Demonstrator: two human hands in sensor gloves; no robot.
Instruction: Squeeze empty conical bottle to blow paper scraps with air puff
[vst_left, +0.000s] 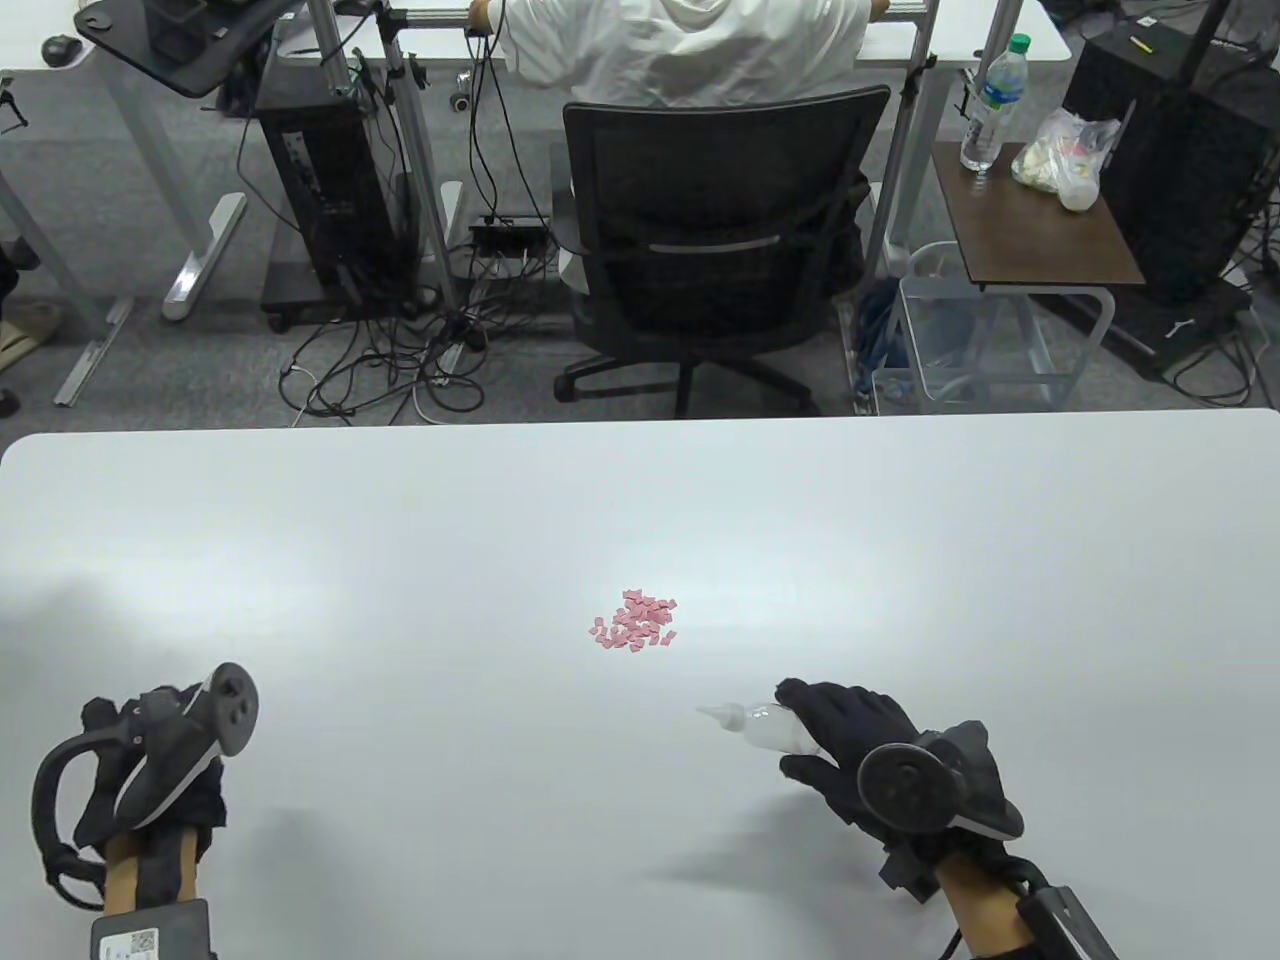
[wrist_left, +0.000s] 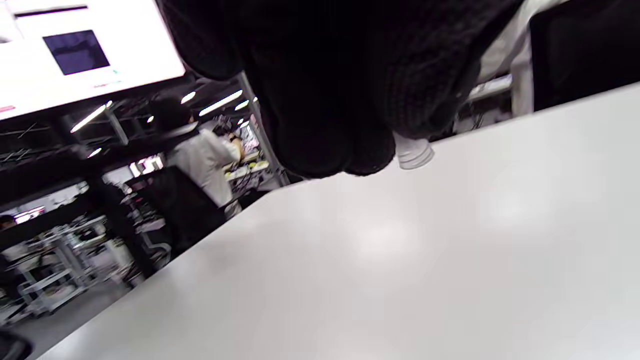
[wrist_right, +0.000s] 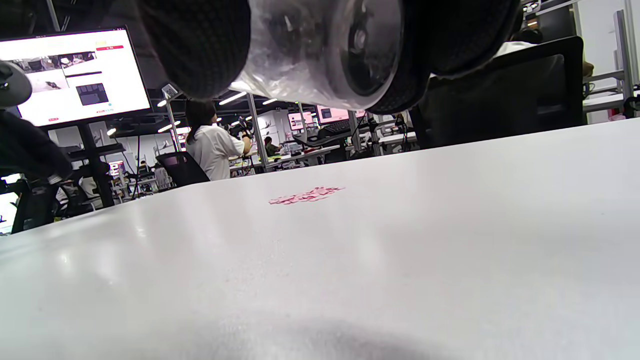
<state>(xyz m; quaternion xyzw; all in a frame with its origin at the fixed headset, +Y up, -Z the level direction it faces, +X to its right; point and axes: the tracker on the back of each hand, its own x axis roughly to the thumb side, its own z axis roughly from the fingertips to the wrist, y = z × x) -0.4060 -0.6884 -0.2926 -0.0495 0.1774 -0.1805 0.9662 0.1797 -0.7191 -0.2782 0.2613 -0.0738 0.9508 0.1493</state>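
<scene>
— Clear plastic, is that the conical bottle (vst_left: 762, 727) in the table view?

— Yes. The right hand (vst_left: 868, 745) grips it around the body, fingers over the top and thumb beneath. It lies nearly level just above the white table (vst_left: 400, 560), long axis running left to right, with the white nozzle sticking out of the hand and aimed left and slightly away from the person.

— And the paper scraps (vst_left: 636, 622)?

— A small pink heap near the table's middle, beyond the nozzle tip and a little to its left, apart from it.

— The left hand (vst_left: 150, 770)?

— Near the front left edge, well apart from everything. Whether its fingers are curled or spread, I cannot tell there.

— Left wrist view?

— Dark gloved fingers (wrist_left: 325, 100) bunch at the top above bare table; nothing sits in them, but how wide they are stays unclear.

— Right wrist view?

— The bottle's round base (wrist_right: 350, 45) faces the camera, clamped between gloved fingers (wrist_right: 200, 40), so the axis runs away toward the pink scraps (wrist_right: 306, 195) farther off on the table.
</scene>
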